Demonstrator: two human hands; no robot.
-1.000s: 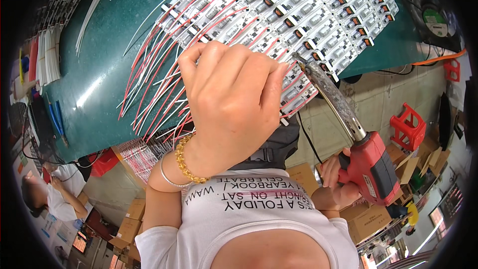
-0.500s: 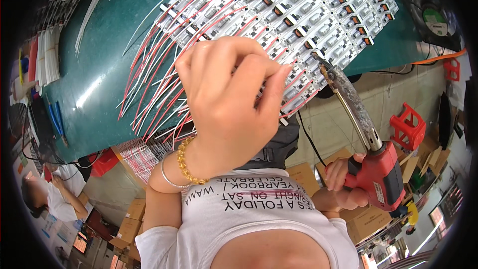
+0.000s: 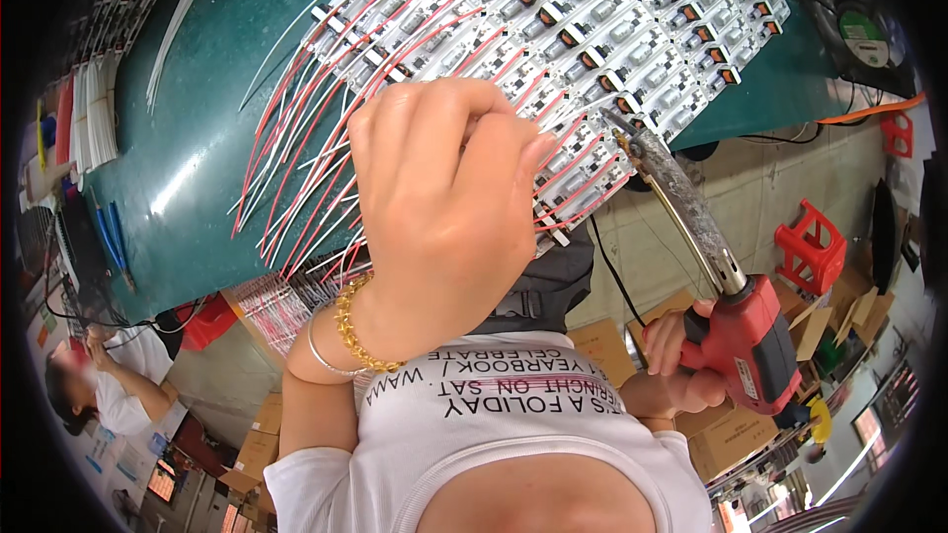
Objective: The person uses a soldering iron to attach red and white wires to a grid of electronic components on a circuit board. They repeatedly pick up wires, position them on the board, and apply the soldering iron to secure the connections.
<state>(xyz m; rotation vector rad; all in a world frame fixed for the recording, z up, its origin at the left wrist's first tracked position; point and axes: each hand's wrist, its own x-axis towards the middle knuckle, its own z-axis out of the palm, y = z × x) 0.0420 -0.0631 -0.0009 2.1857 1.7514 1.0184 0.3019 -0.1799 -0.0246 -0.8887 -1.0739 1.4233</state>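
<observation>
My left hand (image 3: 444, 202), with a yellow bead bracelet and a bangle, is closed in a pinch over the near edge of a panel of circuit boards (image 3: 617, 30). A thin white wire (image 3: 578, 111) runs from beside its fingertips toward the iron's tip; the grip itself is partly hidden. My right hand (image 3: 681, 360) is wrapped around the red and black handle of a soldering gun (image 3: 755, 345). The gun's stained metal barrel slants up-left, its tip at the boards just right of my left fingers. Red wires (image 3: 578, 163) stick out from the boards' near rows.
The panel lies on a green tabletop (image 3: 197, 207). Bundled white wires (image 3: 96, 118) and blue-handled tweezers (image 3: 114, 237) are at the left. A black fan (image 3: 859, 30) stands at the far right. Red stools (image 3: 812, 247) and cardboard boxes are below. Another person (image 3: 128, 380) sits at lower left.
My left hand has shifted slightly left and down, its fingertips drawn back from the iron. The soldering gun's tip has moved a little left along the boards. The other person has moved slightly.
</observation>
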